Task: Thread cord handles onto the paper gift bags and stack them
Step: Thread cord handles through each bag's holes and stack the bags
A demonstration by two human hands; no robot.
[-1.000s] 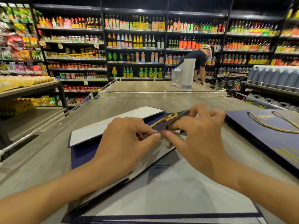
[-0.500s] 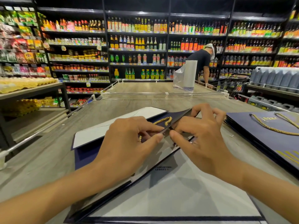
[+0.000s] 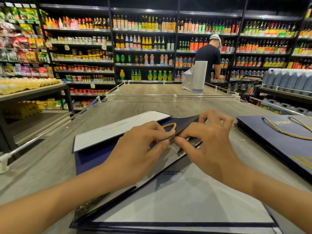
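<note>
**Cord loop at the mouth of a flat gift bag**

We see a gold cord (image 3: 170, 126) looping out of the navy gift bag (image 3: 94, 157). The bag lies flat at the middle of the wood-grain bench (image 3: 50, 159), with its mouth away from us. The left hand (image 3: 140, 146) and right hand (image 3: 211, 142) meet at the bag's upper edge. Thumb and forefinger of each pinch the paper just below the loop, and the other fingers curl loosely. At the bench's right edge lies a stack of bags (image 3: 278, 141) with cord handles on top. Toward the far end stands a roll of plastic film (image 3: 199, 76). Beyond, shelves (image 3: 145, 41) hold rows of bottles. A person (image 3: 208, 56) stands at a wire cart (image 3: 239, 85), whose contents we cannot tell.
</note>
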